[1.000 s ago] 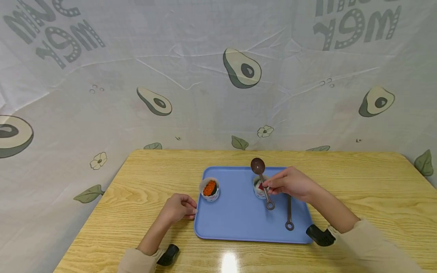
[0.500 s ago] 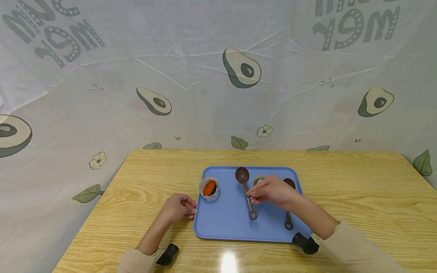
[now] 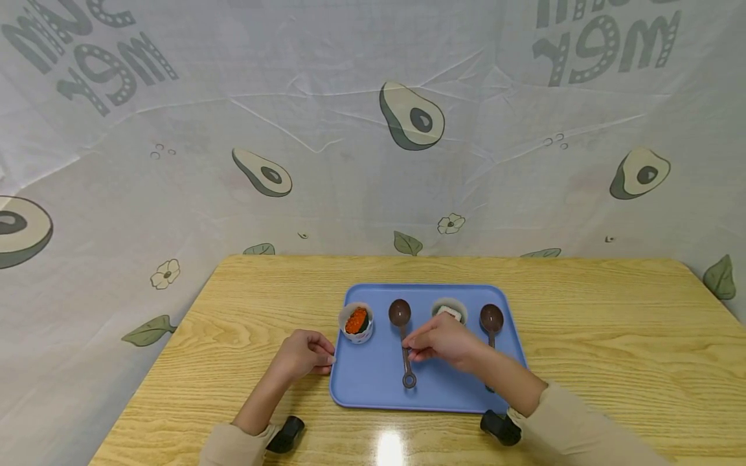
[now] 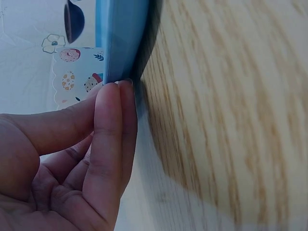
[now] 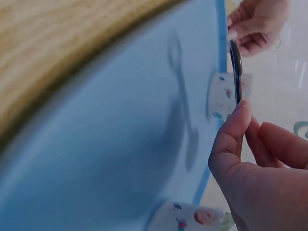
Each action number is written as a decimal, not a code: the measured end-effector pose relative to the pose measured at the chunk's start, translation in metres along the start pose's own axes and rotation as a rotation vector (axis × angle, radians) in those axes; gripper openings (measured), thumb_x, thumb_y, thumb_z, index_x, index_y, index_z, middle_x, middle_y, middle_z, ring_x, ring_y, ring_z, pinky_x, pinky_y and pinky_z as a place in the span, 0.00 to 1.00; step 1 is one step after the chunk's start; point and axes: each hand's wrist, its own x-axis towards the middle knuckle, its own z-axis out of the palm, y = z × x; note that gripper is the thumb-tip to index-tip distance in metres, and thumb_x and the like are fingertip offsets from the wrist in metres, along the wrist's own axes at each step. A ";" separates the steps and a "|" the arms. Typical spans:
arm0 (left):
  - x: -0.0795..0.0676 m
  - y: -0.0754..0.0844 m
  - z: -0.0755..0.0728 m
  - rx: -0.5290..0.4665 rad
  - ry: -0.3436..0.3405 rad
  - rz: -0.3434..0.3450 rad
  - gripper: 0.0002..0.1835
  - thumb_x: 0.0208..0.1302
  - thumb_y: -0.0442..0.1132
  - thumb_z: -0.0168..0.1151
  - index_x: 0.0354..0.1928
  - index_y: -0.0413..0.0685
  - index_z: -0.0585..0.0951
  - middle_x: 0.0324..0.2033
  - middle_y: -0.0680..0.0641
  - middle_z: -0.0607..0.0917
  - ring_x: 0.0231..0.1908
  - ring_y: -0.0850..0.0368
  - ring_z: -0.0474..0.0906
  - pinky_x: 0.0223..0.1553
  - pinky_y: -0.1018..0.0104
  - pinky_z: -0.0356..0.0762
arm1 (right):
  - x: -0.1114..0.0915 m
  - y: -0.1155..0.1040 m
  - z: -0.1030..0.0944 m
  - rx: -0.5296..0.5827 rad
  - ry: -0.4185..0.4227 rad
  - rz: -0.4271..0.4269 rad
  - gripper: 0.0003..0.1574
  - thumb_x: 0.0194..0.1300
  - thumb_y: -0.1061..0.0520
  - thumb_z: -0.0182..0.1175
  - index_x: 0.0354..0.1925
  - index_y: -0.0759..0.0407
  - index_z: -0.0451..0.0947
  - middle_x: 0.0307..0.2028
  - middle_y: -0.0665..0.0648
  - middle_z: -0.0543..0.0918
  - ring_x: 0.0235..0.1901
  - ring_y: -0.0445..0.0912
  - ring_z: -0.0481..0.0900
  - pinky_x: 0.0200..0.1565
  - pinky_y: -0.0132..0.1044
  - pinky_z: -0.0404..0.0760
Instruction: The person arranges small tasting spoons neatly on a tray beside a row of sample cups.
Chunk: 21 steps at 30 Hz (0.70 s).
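Observation:
In the head view my right hand (image 3: 443, 340) pinches the handle of a brown spoon (image 3: 399, 312) over the middle of the blue tray (image 3: 373, 388). The right wrist view has the spoon handle (image 5: 237, 72) between thumb and fingers, its shadow on the tray showing it raised. At the tray's left edge, my left hand (image 3: 305, 353) holds the rim (image 4: 118, 53) between thumb and fingertips. A paper cup (image 3: 357, 333) with an orange roe sushi piece (image 3: 357, 320) stands near that hand. Another paper cup (image 3: 457, 304) holds a white sushi piece (image 3: 449, 312), partly hidden by my right hand.
A second brown spoon (image 3: 491, 318) lies at the tray's right side, its handle partly behind my right forearm. The tray sits on a wooden table (image 3: 612, 336). Behind the table hangs a pale cloth (image 3: 326, 220) printed with avocados.
My right hand has carried the spoon left and toward me, from above the right cup to the tray's middle. The right cup and second spoon are less covered. My left hand stays put.

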 end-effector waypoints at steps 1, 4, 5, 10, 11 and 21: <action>0.000 0.000 0.000 0.000 0.001 -0.001 0.04 0.50 0.20 0.62 0.27 0.33 0.78 0.19 0.43 0.76 0.19 0.55 0.77 0.25 0.63 0.82 | 0.001 0.001 0.002 0.006 0.002 0.004 0.14 0.60 0.73 0.50 0.42 0.85 0.72 0.34 0.66 0.81 0.26 0.41 0.79 0.34 0.33 0.81; 0.000 0.000 0.000 0.002 0.003 -0.002 0.04 0.50 0.20 0.62 0.27 0.32 0.78 0.19 0.43 0.76 0.19 0.55 0.77 0.25 0.63 0.82 | 0.003 0.006 0.008 0.040 0.016 0.018 0.14 0.59 0.73 0.50 0.41 0.85 0.73 0.31 0.63 0.81 0.25 0.41 0.79 0.33 0.32 0.81; 0.000 0.000 0.000 0.003 0.004 -0.002 0.04 0.50 0.20 0.62 0.27 0.32 0.78 0.19 0.43 0.76 0.19 0.55 0.77 0.25 0.63 0.82 | 0.003 0.008 0.010 0.052 0.022 0.019 0.13 0.59 0.74 0.50 0.41 0.86 0.72 0.31 0.63 0.81 0.25 0.41 0.78 0.32 0.32 0.81; 0.000 0.000 0.000 0.002 0.001 -0.002 0.04 0.50 0.20 0.62 0.27 0.32 0.78 0.19 0.43 0.76 0.19 0.55 0.77 0.25 0.63 0.82 | 0.006 0.015 0.017 0.093 0.062 0.020 0.13 0.60 0.74 0.49 0.41 0.87 0.72 0.32 0.64 0.81 0.24 0.41 0.78 0.30 0.30 0.81; 0.000 0.001 0.000 0.002 0.000 -0.001 0.04 0.50 0.20 0.62 0.27 0.31 0.78 0.19 0.43 0.76 0.19 0.55 0.77 0.25 0.63 0.82 | 0.006 0.015 0.018 0.094 0.069 0.018 0.13 0.60 0.74 0.49 0.41 0.87 0.71 0.32 0.64 0.81 0.23 0.41 0.78 0.30 0.30 0.81; 0.001 0.001 0.001 0.005 0.000 -0.006 0.04 0.51 0.20 0.62 0.27 0.32 0.78 0.19 0.43 0.76 0.19 0.55 0.77 0.25 0.63 0.82 | 0.009 0.020 0.025 0.123 0.092 0.028 0.13 0.59 0.76 0.48 0.40 0.88 0.71 0.29 0.64 0.81 0.22 0.41 0.78 0.29 0.30 0.81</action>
